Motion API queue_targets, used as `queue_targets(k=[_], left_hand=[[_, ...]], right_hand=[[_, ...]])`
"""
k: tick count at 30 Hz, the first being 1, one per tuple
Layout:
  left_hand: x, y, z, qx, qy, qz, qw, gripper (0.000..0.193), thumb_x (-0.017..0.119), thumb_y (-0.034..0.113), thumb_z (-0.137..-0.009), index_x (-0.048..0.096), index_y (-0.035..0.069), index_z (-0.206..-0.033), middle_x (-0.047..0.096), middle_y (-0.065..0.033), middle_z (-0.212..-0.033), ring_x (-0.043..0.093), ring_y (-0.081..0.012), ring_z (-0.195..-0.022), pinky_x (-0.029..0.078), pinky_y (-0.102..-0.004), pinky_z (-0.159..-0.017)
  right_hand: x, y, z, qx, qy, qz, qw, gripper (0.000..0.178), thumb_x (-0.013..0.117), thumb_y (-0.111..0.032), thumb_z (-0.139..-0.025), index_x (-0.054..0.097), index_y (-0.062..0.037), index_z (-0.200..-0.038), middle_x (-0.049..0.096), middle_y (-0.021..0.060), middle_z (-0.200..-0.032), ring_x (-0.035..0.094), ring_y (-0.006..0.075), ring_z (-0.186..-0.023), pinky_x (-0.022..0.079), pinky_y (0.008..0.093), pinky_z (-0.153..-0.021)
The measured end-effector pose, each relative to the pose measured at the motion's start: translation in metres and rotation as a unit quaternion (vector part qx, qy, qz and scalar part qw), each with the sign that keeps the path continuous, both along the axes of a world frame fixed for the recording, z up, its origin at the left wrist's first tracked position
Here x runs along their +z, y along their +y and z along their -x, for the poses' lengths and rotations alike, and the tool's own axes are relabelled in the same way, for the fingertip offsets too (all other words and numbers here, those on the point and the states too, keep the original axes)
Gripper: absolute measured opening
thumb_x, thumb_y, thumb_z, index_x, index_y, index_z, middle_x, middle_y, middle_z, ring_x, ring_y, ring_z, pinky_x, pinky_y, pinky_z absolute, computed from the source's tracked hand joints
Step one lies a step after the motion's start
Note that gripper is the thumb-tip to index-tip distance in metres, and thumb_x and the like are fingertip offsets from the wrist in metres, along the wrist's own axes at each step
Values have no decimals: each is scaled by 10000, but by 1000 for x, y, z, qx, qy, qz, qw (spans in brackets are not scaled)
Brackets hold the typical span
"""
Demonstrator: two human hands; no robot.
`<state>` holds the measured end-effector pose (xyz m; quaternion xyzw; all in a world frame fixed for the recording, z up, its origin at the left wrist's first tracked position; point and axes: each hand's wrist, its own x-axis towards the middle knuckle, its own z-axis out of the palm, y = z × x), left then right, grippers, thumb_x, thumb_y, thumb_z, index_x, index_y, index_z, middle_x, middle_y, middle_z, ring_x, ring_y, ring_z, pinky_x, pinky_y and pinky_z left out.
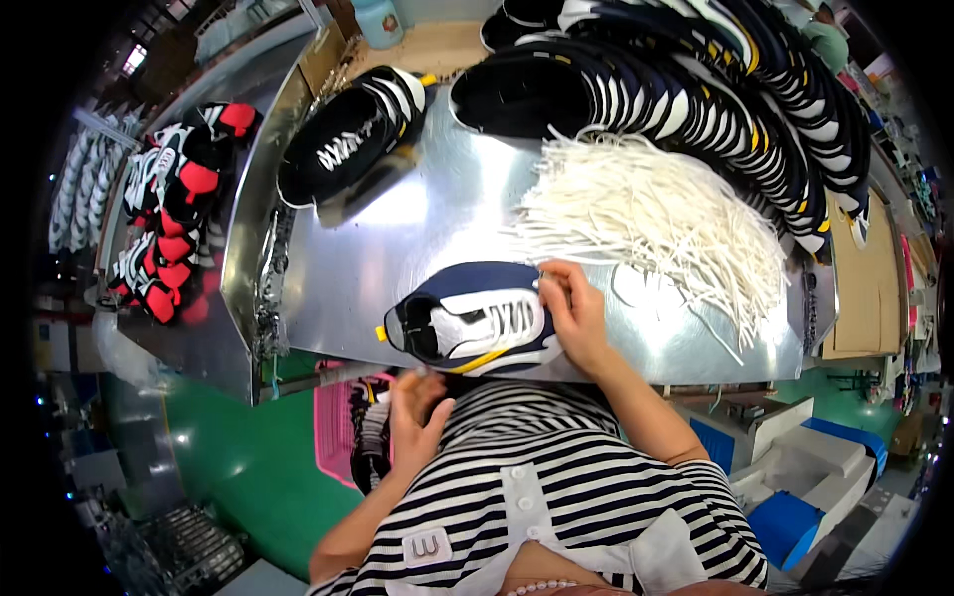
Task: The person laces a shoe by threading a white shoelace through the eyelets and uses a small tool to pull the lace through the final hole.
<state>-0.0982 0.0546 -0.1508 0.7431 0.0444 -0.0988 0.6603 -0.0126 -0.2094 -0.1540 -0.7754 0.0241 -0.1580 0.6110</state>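
On the metal table's near edge lies a navy and white shoe upper [484, 323] with a yellow stripe and a lace across its front, its toe pointing right. At that toe, my right hand [574, 310] pinches the upper's edge between curled fingers and thumb. My left hand [417, 415] is below the table's edge near the heel end, fingers bent and thumb apart, with nothing visible in it. A large heap of white laces [646, 214] lies beyond my right hand. Farther left, a black upper [353, 134] with a white lace rests on the tabletop.
Long nested rows of uppers [686, 109] curve along the table's back right. Left, red, black and white shoe parts [174, 219] lie on a side surface. A pink basket [333, 422] with several uppers stands below the table. A light blue container [378, 22] stands at the back.
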Motion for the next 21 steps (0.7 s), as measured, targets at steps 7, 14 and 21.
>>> queue_targets(k=[7,14,21], left_hand=[[34,-9,-50,84,139,419,893,318,642,41,-909,556,42,-1215,658,-70,-1117,638,-196,-975,520,-352,-838],[134,14,-188,-40,-379,-386,840,315,633,64,-834,580,-55,-1121,607,-238,-1080,627,-423,-881,522,-421,-776],[10,-16,-401,-6,-362,-562,743,359,618,39,-773,587,-49,-1120,594,-222,-1055,612,-397,-961,519,-435,-836]], right_hand=[[10,25,-7,106,74,-171,977,185,569,-89,-988,570,13,-1142,572,24,-718,501,62,-652,419,221,-589],[29,-12,-17,-31,101,-29,994,156,725,-99,-873,678,-71,-1018,441,-59,-595,404,37,-559,355,212,-515],[48,-50,-32,-48,78,115,989,130,679,-129,-921,685,-28,-1003,594,5,-626,476,49,-548,372,229,-507]])
